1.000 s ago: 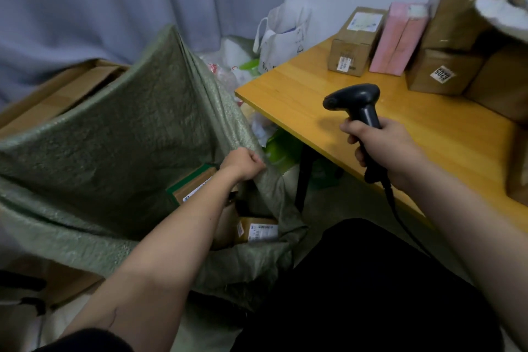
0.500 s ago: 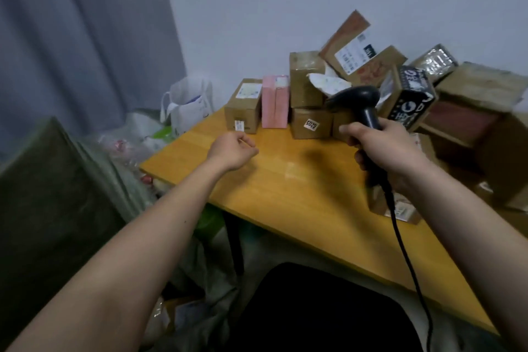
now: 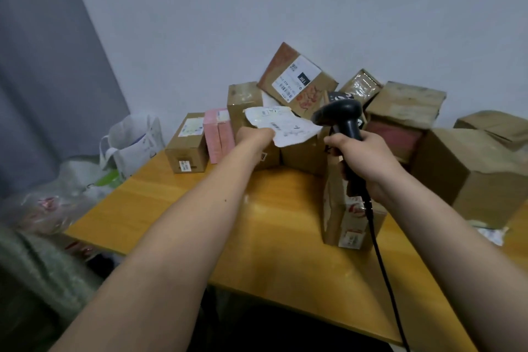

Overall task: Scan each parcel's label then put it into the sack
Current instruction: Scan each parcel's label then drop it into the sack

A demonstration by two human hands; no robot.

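Left hand [image 3: 253, 137] now gripping crumpled white parcel [image 3: 283, 124]

Our left hand [image 3: 253, 137] hides its own fingers behind the white parcel [image 3: 283, 126]. The sack [image 3: 34, 271] is cut off at the frame's left edge, and its mouth is out of view.

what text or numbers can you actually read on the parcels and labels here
"15|1": white figures on the dark patch of the label on the tilted top box; the reading is uncertain.
White soft parcel, at the left hand: barcodes and print, too blurred.
Left box sticker: too small.
Front box sticker, below the scanner in the right hand: blurred.
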